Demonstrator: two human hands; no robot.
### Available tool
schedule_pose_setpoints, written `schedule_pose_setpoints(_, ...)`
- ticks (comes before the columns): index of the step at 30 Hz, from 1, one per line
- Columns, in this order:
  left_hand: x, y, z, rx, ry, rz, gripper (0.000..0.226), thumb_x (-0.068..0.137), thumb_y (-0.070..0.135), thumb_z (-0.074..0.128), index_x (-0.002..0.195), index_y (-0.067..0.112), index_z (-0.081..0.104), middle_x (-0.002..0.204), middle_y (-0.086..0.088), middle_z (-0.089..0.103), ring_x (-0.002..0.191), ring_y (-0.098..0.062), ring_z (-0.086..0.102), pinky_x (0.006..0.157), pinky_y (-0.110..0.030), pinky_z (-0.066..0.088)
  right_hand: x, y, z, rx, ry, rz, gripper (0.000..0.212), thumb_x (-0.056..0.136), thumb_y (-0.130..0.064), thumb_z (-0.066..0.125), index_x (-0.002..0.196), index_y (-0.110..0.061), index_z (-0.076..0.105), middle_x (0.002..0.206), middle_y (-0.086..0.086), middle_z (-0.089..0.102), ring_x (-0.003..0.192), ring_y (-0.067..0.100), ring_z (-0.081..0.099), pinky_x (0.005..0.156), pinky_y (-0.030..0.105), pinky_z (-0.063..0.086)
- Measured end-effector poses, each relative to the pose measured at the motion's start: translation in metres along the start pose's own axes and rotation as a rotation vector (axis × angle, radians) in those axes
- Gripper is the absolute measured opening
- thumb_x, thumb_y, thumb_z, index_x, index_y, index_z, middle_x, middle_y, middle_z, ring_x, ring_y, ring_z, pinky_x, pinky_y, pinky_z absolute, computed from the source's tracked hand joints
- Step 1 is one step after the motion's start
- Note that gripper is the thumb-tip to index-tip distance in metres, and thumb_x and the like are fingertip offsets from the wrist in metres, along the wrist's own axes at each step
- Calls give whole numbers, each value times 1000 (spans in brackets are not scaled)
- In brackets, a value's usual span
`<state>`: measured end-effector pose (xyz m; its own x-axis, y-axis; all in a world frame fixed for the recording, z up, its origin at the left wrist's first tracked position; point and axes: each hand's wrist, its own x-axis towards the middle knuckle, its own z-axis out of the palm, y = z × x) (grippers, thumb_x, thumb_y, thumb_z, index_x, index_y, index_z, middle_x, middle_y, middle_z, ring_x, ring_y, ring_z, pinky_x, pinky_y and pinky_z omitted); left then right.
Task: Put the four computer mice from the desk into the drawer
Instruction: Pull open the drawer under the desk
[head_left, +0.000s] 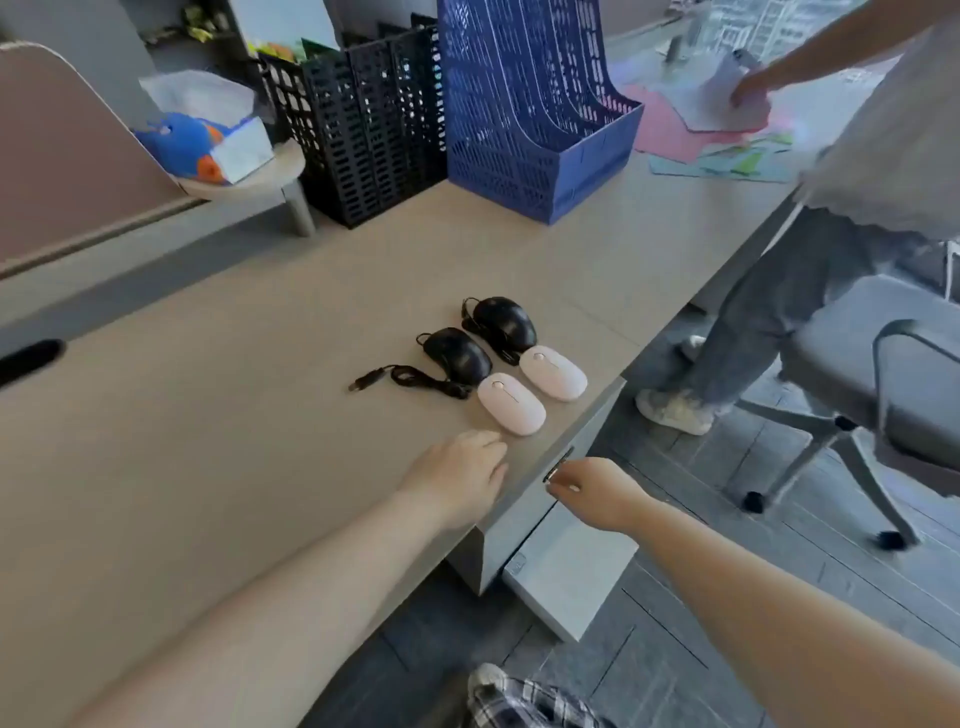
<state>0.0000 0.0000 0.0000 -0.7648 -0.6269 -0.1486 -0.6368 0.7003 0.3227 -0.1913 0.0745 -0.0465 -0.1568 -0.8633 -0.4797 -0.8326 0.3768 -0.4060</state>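
Note:
Two black wired mice (458, 355) (506, 323) and two white wireless mice (511, 403) (554, 372) lie together near the desk's right edge. A black cable with a USB plug (370, 378) trails left from the nearer black mouse. My left hand (460, 475) rests flat on the desk just below the nearer white mouse, holding nothing. My right hand (592, 491) is at the drawer front (582, 431) under the desk edge, fingers pinched at its small handle (558, 464). The drawer looks closed.
A blue file rack (535, 104) and black file racks (363, 119) stand at the back of the desk (208, 415). Another person (831, 208) stands at the right beside a grey office chair (883, 374). A white cabinet (566, 566) sits under the desk.

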Motion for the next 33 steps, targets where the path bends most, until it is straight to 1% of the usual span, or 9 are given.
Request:
schedule_pose_setpoints(4, 10, -6, 27, -40, 128, 69, 48, 90, 31, 30, 112, 3, 62, 121, -14, 62, 113, -31, 56, 88, -47, 52, 22, 24, 29, 28, -10, 94, 32, 94, -32, 47, 107, -11, 67, 112, 6, 69, 107, 27, 60, 93, 41, 50)
schedule_pose_setpoints(7, 14, -15, 49, -48, 198, 91, 48, 90, 29, 33, 116, 2, 61, 123, -15, 62, 113, -31, 58, 89, -45, 52, 44, 41, 51, 78, 14, 121, 31, 94, -31, 49, 112, -12, 66, 114, 6, 67, 110, 27, 60, 91, 36, 50)
schedule_pose_setpoints(9, 15, -19, 58, -56, 232, 72, 46, 91, 29, 36, 118, 1, 60, 125, -16, 61, 113, -32, 57, 89, -46, 53, 57, 49, 60, 138, 43, 156, 32, 94, -32, 50, 116, -12, 63, 113, 5, 66, 110, 27, 60, 84, 30, 47)
schedule_pose_setpoints(12, 13, -19, 73, -100, 323, 46, 49, 90, 31, 36, 119, 1, 61, 126, -14, 61, 113, -30, 59, 89, -41, 53, 77, 61, 74, 284, 118, 201, 30, 94, -33, 49, 91, -7, 63, 84, 7, 64, 82, 29, 59, 64, 27, 42)
schedule_pose_setpoints(15, 12, -16, 78, -72, 421, 31, 38, 93, 23, 46, 123, 6, 61, 133, -8, 58, 116, -25, 57, 88, -34, 48, 92, 70, 89, 521, 183, 217, 36, 92, -36, 50, 98, -3, 64, 82, 10, 63, 70, 24, 54, 66, 34, 46)
schedule_pose_setpoints(18, 11, -14, 78, -29, 437, -2, 34, 95, 20, 50, 127, 12, 58, 139, -3, 54, 120, -22, 55, 90, -31, 46, 95, 71, 98, 803, 168, 248, 22, 94, -30, 51, 104, -12, 59, 85, 6, 64, 80, 23, 56, 76, 37, 51)
schedule_pose_setpoints(23, 10, -9, 75, 5, 429, -29, 34, 94, 20, 50, 126, 15, 60, 137, 0, 55, 118, -22, 56, 90, -33, 47, 97, 66, 98, 1097, 131, 329, 18, 95, -19, 49, 108, -10, 57, 93, 8, 65, 90, 24, 59, 85, 42, 52)
schedule_pose_setpoints(27, 9, -8, 73, 27, 399, -32, 36, 94, 25, 47, 127, 17, 59, 137, 3, 55, 118, -20, 56, 90, -36, 51, 96, 64, 94, 1089, 148, 344, 16, 94, -16, 47, 105, -10, 57, 82, 4, 65, 88, 22, 58, 80, 39, 51)
schedule_pose_setpoints(33, 9, -8, 76, 48, 449, -44, 41, 88, 28, 43, 123, 18, 63, 133, 4, 59, 110, -21, 62, 79, -35, 53, 90, 61, 101, 1089, 230, 324, 17, 93, -10, 43, 84, -11, 57, 71, 3, 60, 76, 24, 51, 70, 34, 43)
